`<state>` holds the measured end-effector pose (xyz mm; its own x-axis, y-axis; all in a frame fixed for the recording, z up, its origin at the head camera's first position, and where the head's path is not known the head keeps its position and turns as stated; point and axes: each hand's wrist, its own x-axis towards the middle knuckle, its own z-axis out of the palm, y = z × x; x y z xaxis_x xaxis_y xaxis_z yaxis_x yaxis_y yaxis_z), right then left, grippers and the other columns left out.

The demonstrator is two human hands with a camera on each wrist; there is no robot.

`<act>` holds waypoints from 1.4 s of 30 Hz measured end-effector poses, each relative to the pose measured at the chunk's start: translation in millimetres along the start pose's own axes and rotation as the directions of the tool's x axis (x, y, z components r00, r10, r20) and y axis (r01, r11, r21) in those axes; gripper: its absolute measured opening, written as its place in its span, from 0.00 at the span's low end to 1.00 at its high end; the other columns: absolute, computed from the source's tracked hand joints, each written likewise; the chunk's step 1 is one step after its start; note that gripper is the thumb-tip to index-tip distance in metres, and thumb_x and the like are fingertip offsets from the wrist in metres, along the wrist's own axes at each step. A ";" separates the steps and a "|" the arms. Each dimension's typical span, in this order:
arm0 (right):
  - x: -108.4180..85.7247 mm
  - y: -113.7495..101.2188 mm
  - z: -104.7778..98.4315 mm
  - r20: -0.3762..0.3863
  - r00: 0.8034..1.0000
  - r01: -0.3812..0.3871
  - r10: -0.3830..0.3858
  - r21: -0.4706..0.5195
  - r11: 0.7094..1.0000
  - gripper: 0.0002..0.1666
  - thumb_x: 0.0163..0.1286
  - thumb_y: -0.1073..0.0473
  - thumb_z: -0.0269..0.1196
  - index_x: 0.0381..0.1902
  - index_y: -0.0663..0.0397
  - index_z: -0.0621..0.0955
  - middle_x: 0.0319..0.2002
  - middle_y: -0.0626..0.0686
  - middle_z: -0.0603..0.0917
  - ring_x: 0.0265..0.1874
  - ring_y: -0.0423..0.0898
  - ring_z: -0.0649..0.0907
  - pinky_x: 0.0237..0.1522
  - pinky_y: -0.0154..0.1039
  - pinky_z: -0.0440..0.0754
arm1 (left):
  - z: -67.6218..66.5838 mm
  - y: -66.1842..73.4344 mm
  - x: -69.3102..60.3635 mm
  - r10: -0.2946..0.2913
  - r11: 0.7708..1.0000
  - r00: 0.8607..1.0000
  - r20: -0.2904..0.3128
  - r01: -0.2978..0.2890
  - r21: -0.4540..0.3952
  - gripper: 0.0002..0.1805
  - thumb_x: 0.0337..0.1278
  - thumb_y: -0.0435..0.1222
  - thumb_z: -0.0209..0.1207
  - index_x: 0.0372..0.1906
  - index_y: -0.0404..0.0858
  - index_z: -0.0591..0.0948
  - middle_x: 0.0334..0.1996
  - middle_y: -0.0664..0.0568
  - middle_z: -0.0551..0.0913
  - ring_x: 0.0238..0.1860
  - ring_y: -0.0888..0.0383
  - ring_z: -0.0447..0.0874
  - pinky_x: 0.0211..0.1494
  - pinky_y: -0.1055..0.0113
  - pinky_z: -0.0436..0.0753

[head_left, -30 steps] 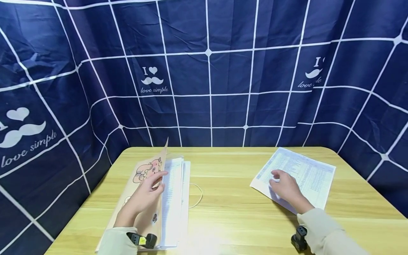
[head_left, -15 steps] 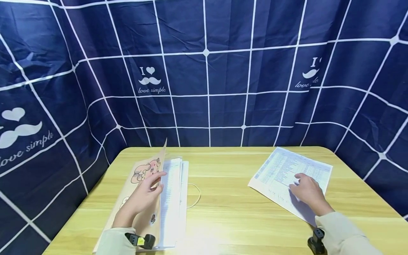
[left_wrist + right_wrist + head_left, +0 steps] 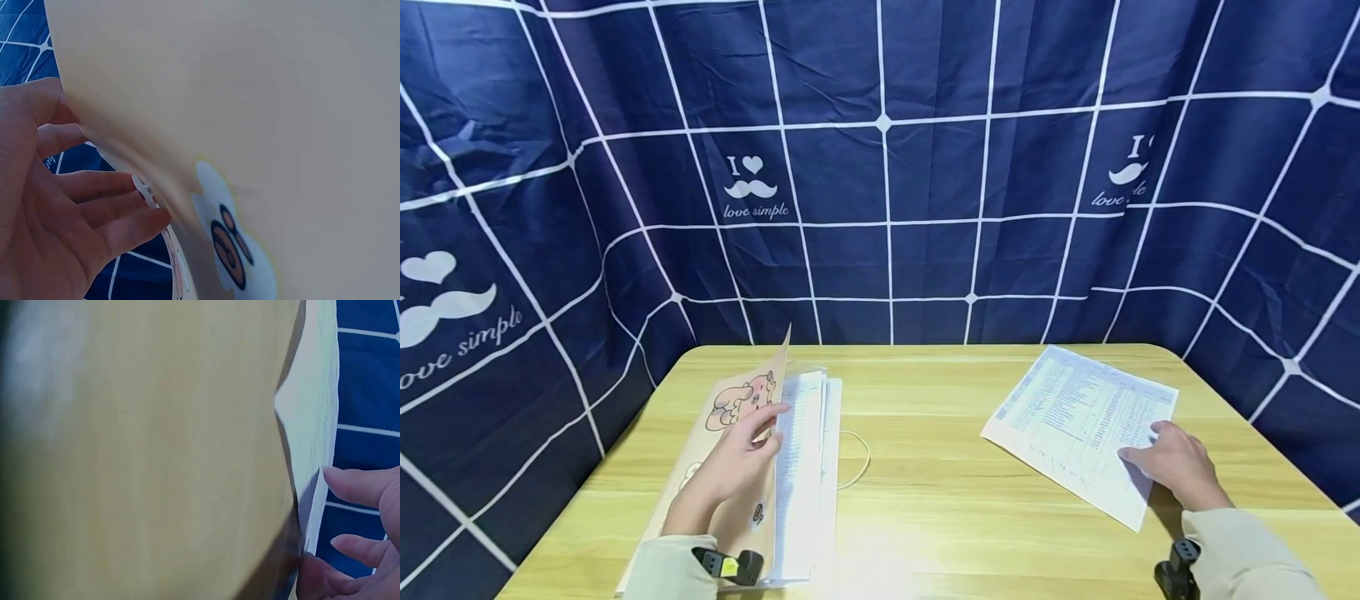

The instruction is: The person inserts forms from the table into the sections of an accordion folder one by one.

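Note:
In the head view a beige file folder [image 3: 748, 467] with cartoon animals lies at the left of the table, its cover lifted. My left hand [image 3: 737, 467] holds the cover's free edge; the left wrist view shows its fingers [image 3: 134, 231] against that edge. Beneath the cover is a stack of printed papers [image 3: 801, 483]. At the right lies a printed sheet [image 3: 1075, 425], set at an angle, with handwriting near its lower edge. My right hand [image 3: 1176, 467] pinches the right edge of this sheet, thumb on the printed face; the paper bends there in the right wrist view.
The wooden table [image 3: 925, 467] spans the area between the folder and the sheet. A pale elastic cord [image 3: 865, 462] loops out from the folder's right side. Behind stands a blue curtain [image 3: 850, 183] with white grid lines.
My right hand has moved right across the sheet to its right edge and taken hold there, uncovering handwriting. My left hand stays at the folder cover.

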<state>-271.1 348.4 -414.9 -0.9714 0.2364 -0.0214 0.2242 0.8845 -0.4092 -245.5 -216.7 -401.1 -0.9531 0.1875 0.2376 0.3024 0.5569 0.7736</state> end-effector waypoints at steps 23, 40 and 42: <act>3.5 -6.5 9.5 -0.014 1.000 0.002 -0.001 0.077 0.997 0.30 0.58 0.58 0.59 0.51 0.78 0.70 0.52 0.79 0.68 0.45 0.71 0.72 0.43 0.59 0.71 | -0.4 -0.6 -1.7 0.004 1.000 1.000 -0.017 -0.004 -0.005 0.22 0.62 0.29 0.51 0.62 0.34 0.70 0.65 0.36 0.66 0.66 0.38 0.64 0.63 0.48 0.71; -5.5 -39.3 18.0 -0.245 0.962 0.173 -0.116 0.225 0.959 0.23 0.67 0.58 0.52 0.55 0.67 0.73 0.50 0.71 0.75 0.43 0.63 0.75 0.35 0.46 0.69 | -0.1 -1.9 0.4 0.043 0.999 0.998 -0.036 -0.043 0.008 0.22 0.61 0.29 0.51 0.60 0.33 0.72 0.63 0.35 0.67 0.65 0.37 0.65 0.63 0.49 0.70; -7.6 -42.9 18.5 -0.255 0.962 0.165 -0.101 0.244 0.955 0.23 0.68 0.57 0.52 0.56 0.67 0.74 0.50 0.71 0.75 0.44 0.64 0.76 0.36 0.46 0.69 | -0.6 -1.9 0.4 0.041 0.999 0.999 -0.035 -0.040 0.012 0.22 0.61 0.29 0.51 0.61 0.33 0.72 0.63 0.36 0.67 0.65 0.38 0.66 0.64 0.49 0.70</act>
<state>-274.8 301.1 -414.1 -0.9369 0.2404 0.2537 0.0345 0.7859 -0.6174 -246.5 -218.2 -402.2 -0.9399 0.1818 0.2891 0.3407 0.5584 0.7563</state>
